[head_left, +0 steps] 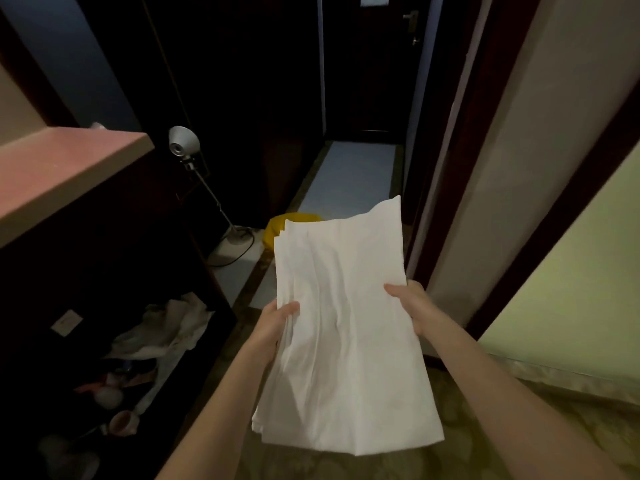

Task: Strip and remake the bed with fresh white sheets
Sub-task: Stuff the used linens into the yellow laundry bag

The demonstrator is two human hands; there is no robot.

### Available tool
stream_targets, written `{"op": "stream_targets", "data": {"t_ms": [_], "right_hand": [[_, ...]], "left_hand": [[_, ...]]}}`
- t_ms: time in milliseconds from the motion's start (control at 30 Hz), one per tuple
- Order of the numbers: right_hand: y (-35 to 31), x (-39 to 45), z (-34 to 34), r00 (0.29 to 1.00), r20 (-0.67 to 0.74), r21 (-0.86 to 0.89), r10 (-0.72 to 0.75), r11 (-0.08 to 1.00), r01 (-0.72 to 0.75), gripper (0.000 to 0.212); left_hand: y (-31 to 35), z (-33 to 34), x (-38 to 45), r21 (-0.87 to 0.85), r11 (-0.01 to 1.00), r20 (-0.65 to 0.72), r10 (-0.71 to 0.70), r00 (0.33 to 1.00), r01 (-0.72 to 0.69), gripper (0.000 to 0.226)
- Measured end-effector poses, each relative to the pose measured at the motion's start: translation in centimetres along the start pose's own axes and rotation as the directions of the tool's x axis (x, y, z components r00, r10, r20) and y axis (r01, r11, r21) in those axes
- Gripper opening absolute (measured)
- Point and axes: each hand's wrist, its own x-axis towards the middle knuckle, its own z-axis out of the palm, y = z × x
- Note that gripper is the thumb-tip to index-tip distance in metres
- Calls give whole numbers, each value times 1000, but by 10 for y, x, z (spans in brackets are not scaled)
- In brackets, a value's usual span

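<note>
A folded white sheet (343, 323) lies flat in front of me, held out over the floor in a dim hallway. My left hand (275, 323) grips its left edge with the thumb on top and the fingers underneath. My right hand (412, 306) grips the right edge the same way. The sheet is folded in several layers, and its near end droops toward me. No bed is in view.
A dark cabinet with a pinkish top (65, 174) stands at the left, with crumpled cloth (166, 327) and small items on its lower shelf. A silver floor lamp (185, 143) leans beside it. A yellow object (277, 226) lies on the floor ahead. A dark door (374, 64) closes the corridor.
</note>
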Motion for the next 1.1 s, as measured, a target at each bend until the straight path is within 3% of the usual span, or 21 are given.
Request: {"op": "stream_targets", "data": {"t_ms": [300,600,1100], "right_hand": [[-75,145,21,999,35,-57,3,998,-1,33],[-143,267,83,996,85,-114,34,993,-24,36],[-245,453,185,999,-40,-75,8,997,-11,38]], "left_hand": [[63,18,134,-40,999,-47,9,999,-11,38],[129,0,244,-83,996,-137,13,990,-24,24],[255,-50,480,-39,999,-48,7,999,-9,35]]}}
